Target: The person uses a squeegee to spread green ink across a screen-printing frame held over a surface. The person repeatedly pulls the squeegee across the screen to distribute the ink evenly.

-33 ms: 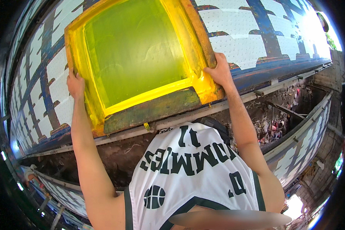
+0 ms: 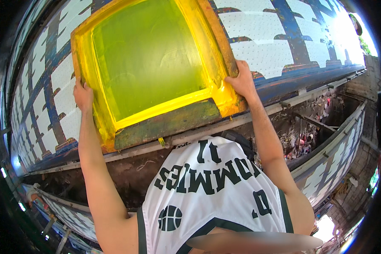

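A wooden screen frame [image 2: 93,144] with a green mesh [image 2: 148,63] and thick yellow ink around its inner edges lies over a long printing table covered with white cut pieces. My left hand [image 2: 84,94] is closed on the frame's left side. My right hand [image 2: 242,79] grips the right side near the lower corner, its thumb by the yellow ink. A dark, stained strip [image 2: 167,120] runs along the frame's near edge, with a small yellow-smeared tab below it.
The white-patterned table [image 2: 262,55] stretches to both sides, with a metal rail [image 2: 301,96] along its near edge. Below is a dark gap holding scraps [image 2: 313,139]. Another table side with white pieces [image 2: 326,169] stands at the lower right.
The frame and my right hand have shifted very slightly toward my body. My grip on both sides looks the same.
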`<state>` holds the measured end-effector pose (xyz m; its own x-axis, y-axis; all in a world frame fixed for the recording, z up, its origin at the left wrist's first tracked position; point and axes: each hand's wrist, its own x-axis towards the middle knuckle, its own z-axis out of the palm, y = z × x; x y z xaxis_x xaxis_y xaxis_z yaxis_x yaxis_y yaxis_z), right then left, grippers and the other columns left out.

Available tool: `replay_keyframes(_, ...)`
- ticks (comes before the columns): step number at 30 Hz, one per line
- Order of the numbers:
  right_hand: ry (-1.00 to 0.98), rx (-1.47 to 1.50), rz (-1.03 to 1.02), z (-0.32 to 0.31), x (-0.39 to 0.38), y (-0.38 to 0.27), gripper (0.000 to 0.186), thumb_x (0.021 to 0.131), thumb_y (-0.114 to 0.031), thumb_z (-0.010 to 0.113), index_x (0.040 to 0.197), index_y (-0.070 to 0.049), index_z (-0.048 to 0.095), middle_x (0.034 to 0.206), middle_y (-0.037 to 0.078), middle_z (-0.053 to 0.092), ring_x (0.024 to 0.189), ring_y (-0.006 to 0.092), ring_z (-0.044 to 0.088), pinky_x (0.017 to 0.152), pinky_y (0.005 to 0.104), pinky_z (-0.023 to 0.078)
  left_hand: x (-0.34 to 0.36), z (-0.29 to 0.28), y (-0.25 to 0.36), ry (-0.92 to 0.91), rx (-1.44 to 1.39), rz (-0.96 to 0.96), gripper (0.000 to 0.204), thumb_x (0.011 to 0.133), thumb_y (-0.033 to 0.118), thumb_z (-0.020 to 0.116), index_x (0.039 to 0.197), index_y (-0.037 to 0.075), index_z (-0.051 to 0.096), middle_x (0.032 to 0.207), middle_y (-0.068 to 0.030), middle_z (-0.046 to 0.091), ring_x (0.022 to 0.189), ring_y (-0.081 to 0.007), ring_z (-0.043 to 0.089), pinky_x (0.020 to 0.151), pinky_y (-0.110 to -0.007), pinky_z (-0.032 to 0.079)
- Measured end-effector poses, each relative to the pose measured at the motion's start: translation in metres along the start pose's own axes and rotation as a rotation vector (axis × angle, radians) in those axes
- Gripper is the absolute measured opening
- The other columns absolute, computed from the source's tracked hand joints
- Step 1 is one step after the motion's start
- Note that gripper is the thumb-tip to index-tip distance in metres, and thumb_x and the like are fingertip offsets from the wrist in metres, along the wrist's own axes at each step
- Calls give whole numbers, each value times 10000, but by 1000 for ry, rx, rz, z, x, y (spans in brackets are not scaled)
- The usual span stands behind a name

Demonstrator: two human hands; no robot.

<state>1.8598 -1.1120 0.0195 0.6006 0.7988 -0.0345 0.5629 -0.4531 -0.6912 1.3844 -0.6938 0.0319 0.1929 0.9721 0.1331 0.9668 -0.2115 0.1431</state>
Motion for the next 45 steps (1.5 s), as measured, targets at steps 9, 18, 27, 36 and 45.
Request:
replay_keyframes(9, -87, 122, 88, -23, 3, -23, 782, 740, -76, 800, 1474, 78, 576, 1320, 231, 557, 1276, 400, 575, 1124, 443, 495, 2, 12, -11, -5, -43, -30, 505, 1066, 180, 617, 1558, 86, 545, 1454, -244, 643, 1328, -453, 619, 1109, -529, 505)
replay_keyframes(18, -12, 53, -15, -58, 6, -51, 791, 729, -99, 790, 1476, 51, 580, 1265, 214, 544, 1248, 400, 556, 1097, 448, 492, 27, 30, -52, -24, -279, 126, 474, 1102, 127, 595, 1546, -17, 509, 1543, -260, 592, 1438, -413, 568, 1208, -477, 442)
replay_keyframes(27, 55, -18, -83, -160, 47, 57, 682, 711, -130, 835, 1354, 39, 681, 1210, 233, 625, 1190, 421, 620, 1070, 474, 525, 11, 32, 87, -26, -392, 165, 526, 1079, 119, 627, 1570, -29, 511, 1582, -244, 572, 1462, -376, 559, 1229, -449, 435)
replay_keyframes(36, 17, -16, -16, -298, 87, 240, 682, 711, -116, 794, 1354, 68, 660, 1223, 202, 631, 1197, 391, 633, 1053, 438, 517, -58, 49, 327, 32, -286, 194, 546, 1068, 194, 656, 1586, 67, 542, 1374, -247, 659, 1291, -414, 638, 1108, -483, 506)
replay_keyframes(45, 19, 68, 24, -358, 92, 334, 727, 687, -83, 796, 1380, 78, 648, 1254, 200, 629, 1201, 389, 627, 1059, 437, 511, -115, 57, 437, 58, -248, 137, 538, 1072, 207, 658, 1591, 117, 548, 1298, -226, 644, 1206, -414, 651, 1062, -498, 520)
